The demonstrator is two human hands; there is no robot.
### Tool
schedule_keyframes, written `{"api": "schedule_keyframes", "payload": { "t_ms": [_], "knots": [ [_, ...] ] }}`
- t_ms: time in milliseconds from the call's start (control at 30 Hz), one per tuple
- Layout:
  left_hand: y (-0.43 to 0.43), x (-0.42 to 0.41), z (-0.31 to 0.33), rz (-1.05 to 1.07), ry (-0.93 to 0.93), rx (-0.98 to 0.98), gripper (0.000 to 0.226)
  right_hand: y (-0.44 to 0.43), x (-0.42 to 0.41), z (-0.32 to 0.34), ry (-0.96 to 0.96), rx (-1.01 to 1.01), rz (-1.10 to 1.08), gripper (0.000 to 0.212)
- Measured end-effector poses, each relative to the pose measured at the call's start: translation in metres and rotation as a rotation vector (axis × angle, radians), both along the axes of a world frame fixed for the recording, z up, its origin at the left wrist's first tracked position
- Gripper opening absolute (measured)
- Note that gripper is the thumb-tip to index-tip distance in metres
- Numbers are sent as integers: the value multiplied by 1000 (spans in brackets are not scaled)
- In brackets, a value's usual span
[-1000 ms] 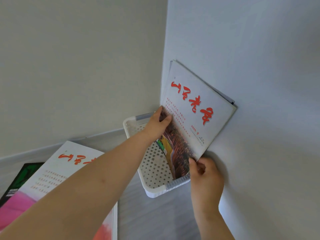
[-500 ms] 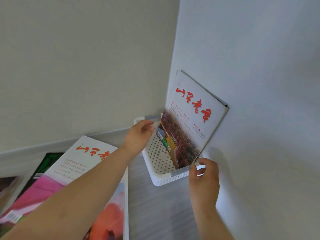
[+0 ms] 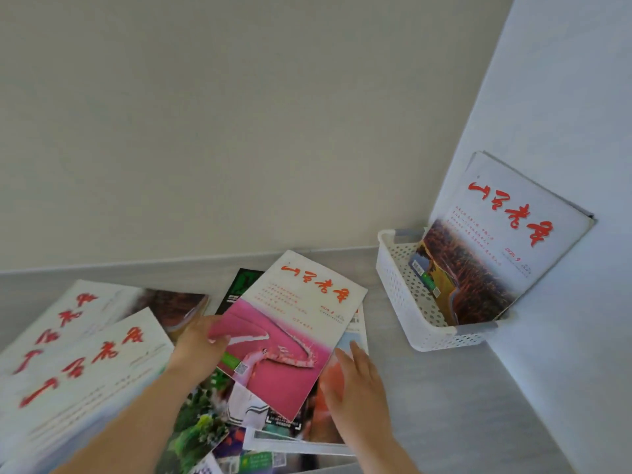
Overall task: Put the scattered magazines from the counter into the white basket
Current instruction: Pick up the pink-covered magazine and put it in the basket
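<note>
The white perforated basket (image 3: 396, 285) stands in the counter's right corner. Upright inside it, a white magazine with red script and a reddish field photo (image 3: 492, 241) leans on the right wall, more magazines behind it. Left of the basket, a pink-cover magazine (image 3: 287, 336) is tilted up off the pile. My left hand (image 3: 198, 347) grips its left edge, thumb on the cover. My right hand (image 3: 355, 388) lies flat, fingers apart, on a magazine with an orange picture (image 3: 328, 405) under the pink one's right edge.
Several more magazines lie scattered over the grey counter (image 3: 444, 405): two white ones with red script (image 3: 78, 357) at the left, a black and green one (image 3: 239, 285) behind, colourful ones at the bottom. Walls close the back and right.
Both hands left the magazine in the basket and came down left to the pile. My left hand took hold of the pink-cover magazine. The view swung left.
</note>
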State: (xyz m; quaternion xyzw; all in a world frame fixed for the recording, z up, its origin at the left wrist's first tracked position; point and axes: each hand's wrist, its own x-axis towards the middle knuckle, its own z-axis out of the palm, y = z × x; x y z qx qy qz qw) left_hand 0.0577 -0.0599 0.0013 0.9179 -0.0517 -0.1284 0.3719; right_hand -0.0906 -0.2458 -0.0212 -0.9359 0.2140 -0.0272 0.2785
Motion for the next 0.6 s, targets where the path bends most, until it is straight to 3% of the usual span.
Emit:
{"api": "schedule_keyframes", "payload": {
  "t_ms": [100, 167, 433, 600],
  "knots": [
    [27, 5, -14, -56, 132, 14, 63, 25, 11, -15, 142, -6, 34, 68],
    [34, 9, -18, -90, 183, -5, 63, 36, 16, -24, 207, -53, 33, 71],
    [21, 36, -6, 53, 173, 61, 40, 37, 20, -33, 244, -100, 12, 73],
    [5, 44, 7, -97, 289, 1, 12, 36, 21, -29, 229, -50, -6, 75]
  ]
}}
